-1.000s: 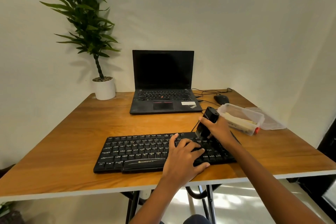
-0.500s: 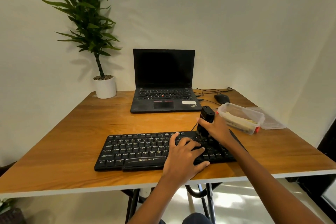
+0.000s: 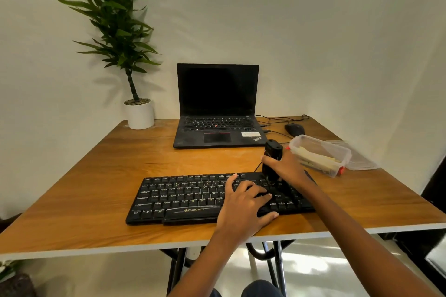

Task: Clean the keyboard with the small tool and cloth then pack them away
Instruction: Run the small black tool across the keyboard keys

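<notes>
At the right rear corner of the keyboard [image 3: 183, 198], the small tool [image 3: 272, 152] now stands nearly upright with its nose down on the keys, where a second ago it leaned back toward the open container [image 3: 293, 149]. Judging by that, the person is straightening it to work the rows beneath, so cleaning with the tool looks under way, with the cloth and the packing not yet reached. The right grip [image 3: 286, 167] is wrapped round the tool's lower body, fingers curled on its left side, the forearm reaching in from the lower right. The left grip [image 3: 243, 205] has not shifted: it lies palm down on the right half of the keyboard, fingers spread and fairly straight, pressing it to the desk [image 3: 96, 188] and grasping nothing. Something pale lies in the container; whether it is the cloth cannot be told.
</notes>
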The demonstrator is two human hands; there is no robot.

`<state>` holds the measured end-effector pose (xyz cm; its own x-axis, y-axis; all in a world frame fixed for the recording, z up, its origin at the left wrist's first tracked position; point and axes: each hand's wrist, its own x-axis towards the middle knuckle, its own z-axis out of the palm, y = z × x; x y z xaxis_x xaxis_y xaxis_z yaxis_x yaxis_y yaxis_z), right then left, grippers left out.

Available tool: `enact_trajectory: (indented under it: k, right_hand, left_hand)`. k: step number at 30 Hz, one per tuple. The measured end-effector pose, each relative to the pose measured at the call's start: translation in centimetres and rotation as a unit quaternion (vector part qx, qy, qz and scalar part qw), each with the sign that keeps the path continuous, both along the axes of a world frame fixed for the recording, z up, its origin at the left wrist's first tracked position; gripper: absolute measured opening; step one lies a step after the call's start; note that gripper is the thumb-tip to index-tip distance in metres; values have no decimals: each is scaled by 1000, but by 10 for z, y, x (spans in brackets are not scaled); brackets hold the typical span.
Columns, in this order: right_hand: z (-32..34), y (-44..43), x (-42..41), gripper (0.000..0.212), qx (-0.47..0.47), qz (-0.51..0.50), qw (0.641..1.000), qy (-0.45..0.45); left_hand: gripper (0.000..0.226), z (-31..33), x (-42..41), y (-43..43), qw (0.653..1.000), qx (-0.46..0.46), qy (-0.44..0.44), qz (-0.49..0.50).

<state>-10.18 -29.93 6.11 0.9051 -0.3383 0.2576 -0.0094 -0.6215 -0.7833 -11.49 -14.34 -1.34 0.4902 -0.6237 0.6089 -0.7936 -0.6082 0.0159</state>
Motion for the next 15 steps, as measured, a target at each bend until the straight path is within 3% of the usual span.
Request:
enact_trajectory:
  k: [4, 8, 11, 15]
  right_hand:
    - [3, -1, -2, 15, -4, -52, 998, -16]
    - [3, 0, -2, 18, -9, -22, 999, 27]
    - [5, 0, -2, 16, -21, -79, 997, -10]
    - [2, 0, -1, 13, 2, -43, 999, 19]
  left_hand:
    - [46, -1, -1, -1, 1000, 3, 1, 2]
    - [46, -1, -1, -1, 1000, -6, -1, -2]
    - [46, -1, -1, -1, 1000, -9, -4, -3]
    - [45, -1, 0, -1, 1000, -19, -1, -7]
